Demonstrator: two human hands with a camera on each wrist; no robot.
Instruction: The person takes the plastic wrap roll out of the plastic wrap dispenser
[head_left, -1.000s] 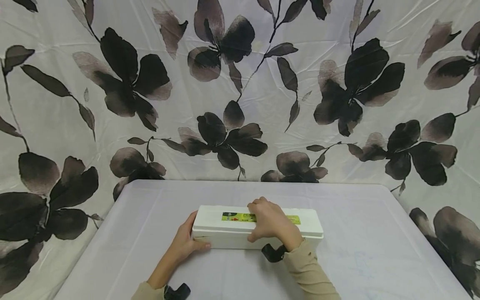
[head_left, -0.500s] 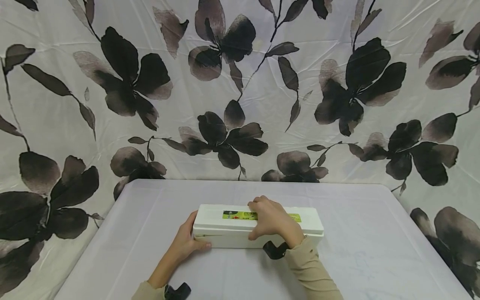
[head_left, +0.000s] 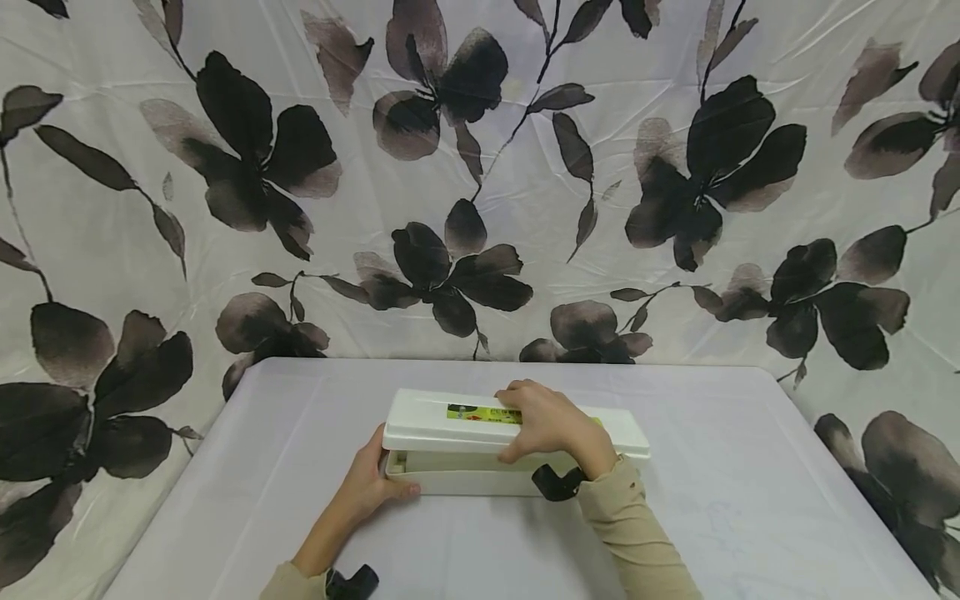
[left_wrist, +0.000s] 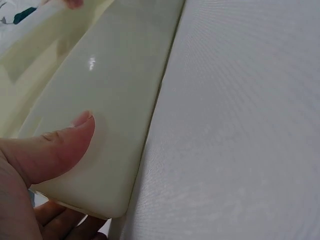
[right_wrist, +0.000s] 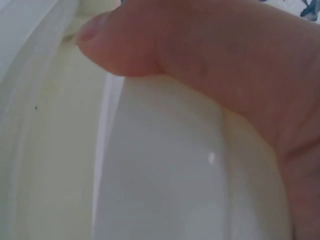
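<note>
A long white plastic box lies crosswise on the table, its lid (head_left: 427, 423) bearing a yellow-green label (head_left: 480, 413). The lid's front edge is raised off the base (head_left: 480, 483), leaving a gap widest toward the left. My right hand (head_left: 553, 427) grips the lid across its middle, thumb at the front edge. My left hand (head_left: 369, 479) holds the base at its left end. In the left wrist view, the thumb (left_wrist: 57, 150) presses the base's front wall, with fingers around the end. The right wrist view shows the pale inside (right_wrist: 60, 150) beside the lid. Any contents are mostly hidden.
A white cloth covers the table (head_left: 735, 500), whose far edge meets a hanging floral curtain (head_left: 585, 167). Dark camera mounts sit at both wrists, the right mount (head_left: 557, 482) close in front of the box.
My right hand has lifted the lid, whose front edge has come up and away from the base, opening a gap. The left hand stays on the base's left end.
</note>
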